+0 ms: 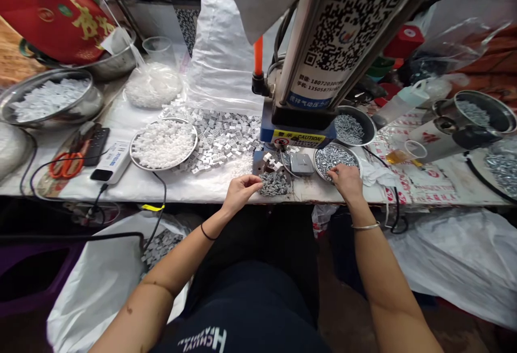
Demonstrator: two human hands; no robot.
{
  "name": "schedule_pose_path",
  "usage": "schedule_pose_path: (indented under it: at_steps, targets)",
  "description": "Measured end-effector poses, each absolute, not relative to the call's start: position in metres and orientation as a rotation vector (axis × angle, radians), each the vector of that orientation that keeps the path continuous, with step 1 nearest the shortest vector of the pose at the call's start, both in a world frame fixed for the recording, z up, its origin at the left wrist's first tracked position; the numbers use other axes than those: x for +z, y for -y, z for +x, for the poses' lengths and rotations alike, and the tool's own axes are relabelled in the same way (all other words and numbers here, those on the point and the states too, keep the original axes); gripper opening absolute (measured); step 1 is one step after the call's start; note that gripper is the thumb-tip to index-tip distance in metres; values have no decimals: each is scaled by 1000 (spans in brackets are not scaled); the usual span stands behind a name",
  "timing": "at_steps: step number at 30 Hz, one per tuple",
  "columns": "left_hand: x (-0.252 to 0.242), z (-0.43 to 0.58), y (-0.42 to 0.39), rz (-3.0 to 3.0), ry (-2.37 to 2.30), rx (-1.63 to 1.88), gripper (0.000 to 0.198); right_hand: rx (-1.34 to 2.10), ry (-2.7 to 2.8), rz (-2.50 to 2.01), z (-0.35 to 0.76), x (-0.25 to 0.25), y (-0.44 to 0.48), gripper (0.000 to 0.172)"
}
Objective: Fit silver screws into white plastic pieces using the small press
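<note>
My left hand (242, 192) is closed in a pinch at the left edge of a heap of small grey metal parts (275, 182), under the press. Whatever lies between its fingertips is too small to make out. My right hand (346, 181) reaches to the near rim of a round dish (361, 166) of small shiny metal pins (334, 154). Its fingers are pressed together at the pins, and their tips are partly hidden. Above the heap stands a pneumatic press (299, 126) with a yellow caution label. A few white pieces (272, 161) sit at its base.
Left of the press lie many grey-white square pieces (226, 135) and a plate of white bits (163, 144). Orange scissors (67, 164) and a power strip (111, 163) are farther left. Behind the pin dish stands another metal bowl (369, 126). Cables hang over the front edge.
</note>
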State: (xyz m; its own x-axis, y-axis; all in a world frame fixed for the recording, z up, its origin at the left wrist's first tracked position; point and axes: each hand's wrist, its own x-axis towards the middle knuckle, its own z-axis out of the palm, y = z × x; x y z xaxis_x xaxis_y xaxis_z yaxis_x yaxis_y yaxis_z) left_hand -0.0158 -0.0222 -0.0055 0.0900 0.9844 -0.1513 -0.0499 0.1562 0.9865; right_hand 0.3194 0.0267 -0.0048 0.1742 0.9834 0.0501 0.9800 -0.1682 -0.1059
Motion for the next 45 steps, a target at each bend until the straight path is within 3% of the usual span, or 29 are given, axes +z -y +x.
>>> schedule_pose_path:
  at_steps: [8,13,17,19,22,25,35,42,45]
  targets:
    - [-1,-12,29,1135,-1188,1003,23,-31,1974,-2148,311,-7,-33,23]
    - [-3,-9,34,1144,-1170,959,24,102,1987,-2119,312,-9,-38,17]
    - [2,-7,34,983,-1131,975,26,63,1733,-2051,307,3,-29,20]
    - [5,-4,34,859,-1077,936,29,243,1530,-1906,286,13,-15,20]
    - [6,3,35,671,-976,867,35,891,1341,-1555,230,31,13,35]
    - [6,8,36,557,-903,837,37,1141,1293,-1395,176,42,38,26]
    - [7,6,37,486,-813,854,36,1010,1266,-1396,144,28,46,19]
    - [1,5,40,510,-798,925,38,869,1675,-1362,145,30,42,14]
    - [0,-7,30,775,-857,936,38,757,1729,-1333,144,28,40,14]
